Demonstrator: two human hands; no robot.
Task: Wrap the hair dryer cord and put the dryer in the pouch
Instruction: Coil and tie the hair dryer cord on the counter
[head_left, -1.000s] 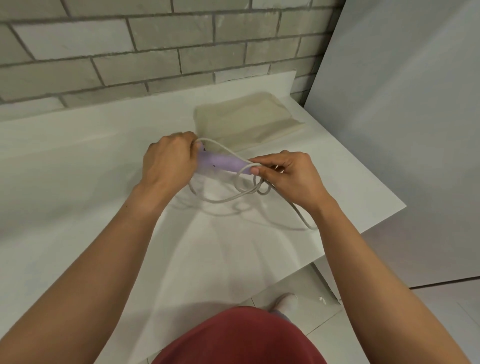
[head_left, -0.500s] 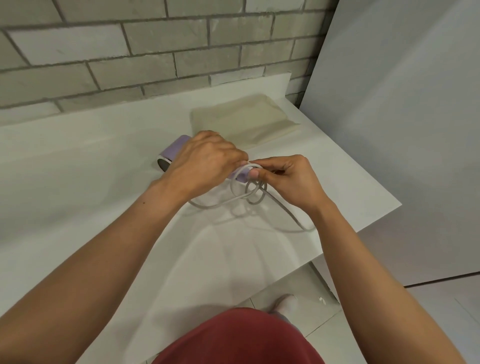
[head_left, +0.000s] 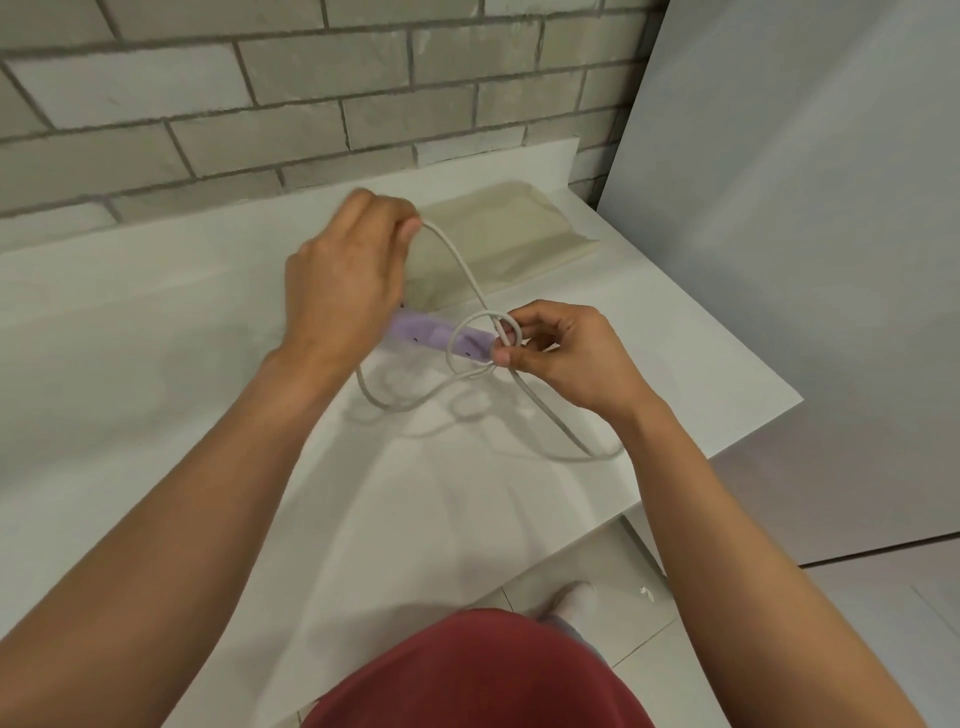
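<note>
Winding the pale cord (head_left: 462, 262) over the lilac dryer (head_left: 441, 340) above the worktop (head_left: 156, 322), left hand (head_left: 343, 286) fingers pinched on a raised loop, right hand (head_left: 563, 351) fingers clamped at the handle end, pouch (head_left: 519, 234) behind; best kept snug, turns side by side.

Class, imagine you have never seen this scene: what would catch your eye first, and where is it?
First, the two hands at the centre: the left hand lifts a loop of the pale cord, while the right hand pinches the cord at the end of the lilac hair dryer. Next, the beige pouch lies flat behind them on the white table, near the brick wall.
</note>
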